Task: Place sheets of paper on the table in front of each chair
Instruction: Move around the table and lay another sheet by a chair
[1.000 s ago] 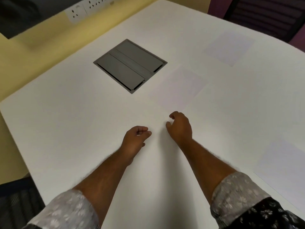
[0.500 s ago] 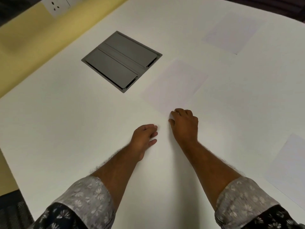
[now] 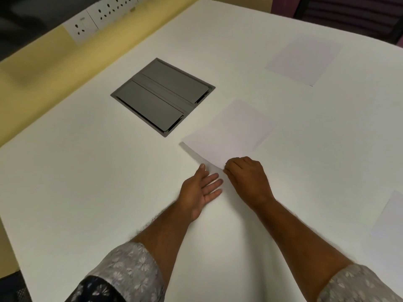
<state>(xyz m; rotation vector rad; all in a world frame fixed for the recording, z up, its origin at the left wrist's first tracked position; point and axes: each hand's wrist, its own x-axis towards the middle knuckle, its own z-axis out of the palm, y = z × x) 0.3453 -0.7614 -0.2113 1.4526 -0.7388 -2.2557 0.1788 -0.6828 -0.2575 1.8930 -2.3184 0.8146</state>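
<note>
Three white sheets lie on the white table [image 3: 87,182]. The middle sheet [image 3: 231,131] is just right of the grey hatch; its near corner is lifted off the table, pinched by my right hand [image 3: 246,177]. My left hand [image 3: 200,188] lies flat and open on the table beside it, fingers spread, touching no paper. A second sheet [image 3: 305,57] rests flat at the far right, before a dark chair [image 3: 353,16]. A third sheet [image 3: 390,221] lies at the right edge of view.
A grey flip-lid cable hatch [image 3: 162,97] is set flush into the table, left of the middle sheet. Wall sockets [image 3: 102,18] sit on the yellow wall beyond the table's far-left edge. Another dark chair [image 3: 13,288] shows at bottom left.
My right hand reached to the middle sheet, closed on its near corner and raised it. My left hand went from curled to flat and open on the table.
</note>
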